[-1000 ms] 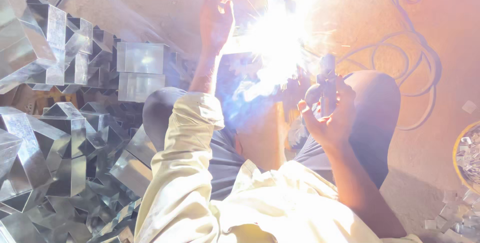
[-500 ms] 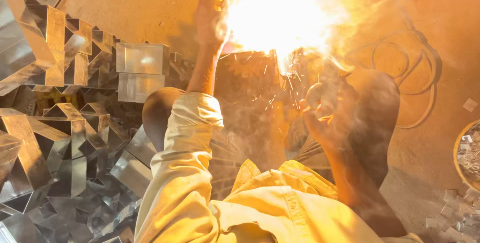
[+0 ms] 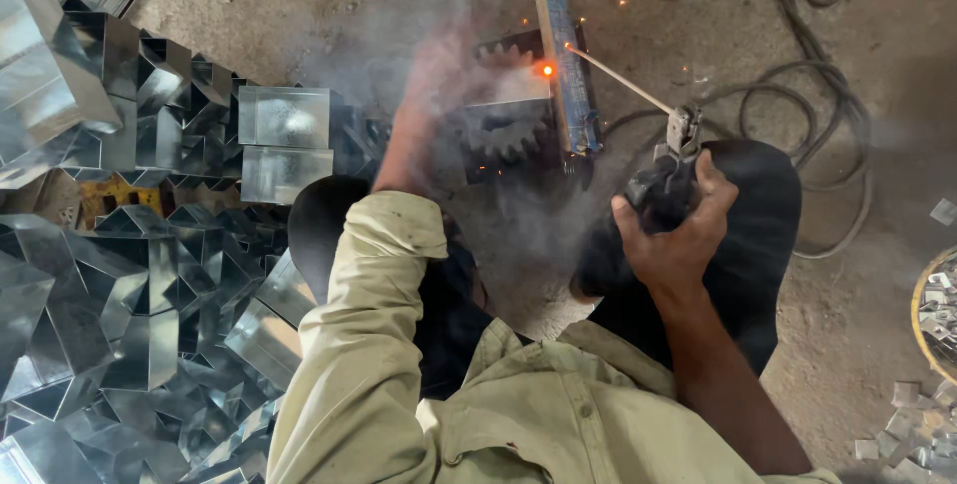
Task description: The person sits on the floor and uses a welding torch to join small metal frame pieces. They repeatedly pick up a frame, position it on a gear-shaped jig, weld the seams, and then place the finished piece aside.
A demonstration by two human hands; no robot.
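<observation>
The right hand (image 3: 670, 240) is clenched around the electrode holder (image 3: 666, 177), its rod (image 3: 618, 77) tipped against the bar (image 3: 566, 65), where a spot glows. The left hand (image 3: 431, 95), blurred by smoke, rests beside the gear (image 3: 503, 125) left of the bar; I cannot tell its grip. Cable (image 3: 827, 95) loops right of the bar.

Gear (image 3: 508, 130) left of bar (image 3: 568, 70); cable (image 3: 827, 95) right.

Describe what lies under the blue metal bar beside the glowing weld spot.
The blue bar rests across dark toothed gears, with the glowing spot at its left edge. Smoke veils the left hand and the gears' far side; what supports them is hidden.
</observation>
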